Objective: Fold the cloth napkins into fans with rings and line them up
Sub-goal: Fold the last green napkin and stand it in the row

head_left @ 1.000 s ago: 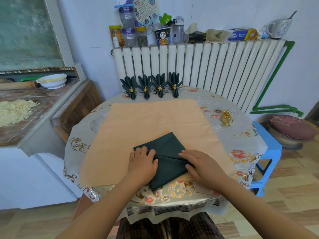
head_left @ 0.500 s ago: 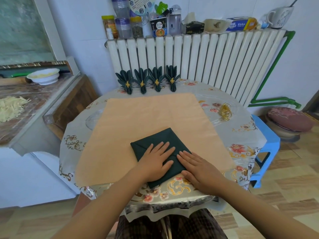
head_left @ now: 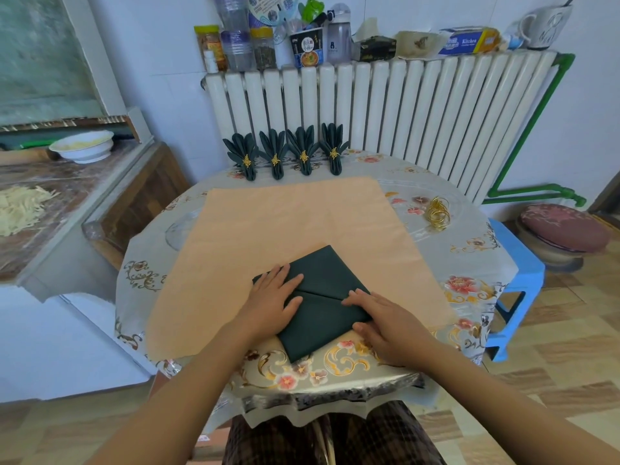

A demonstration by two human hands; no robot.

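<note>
We press both hands flat and open on the dark green napkin (head_left: 322, 297) near the table's front edge, left hand (head_left: 273, 302) and right hand (head_left: 385, 322) flanking the crease, gripping nothing, probably to set the fold. Finished fans (head_left: 290, 152) line the back; spare rings (head_left: 437, 211) wait at right.

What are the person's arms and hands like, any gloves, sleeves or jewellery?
Both are bare: the left hand and right hand wear no gloves, and no rings, watch or bracelets show. No sleeves reach the forearms. Dark checked clothing shows below the table edge.
</note>
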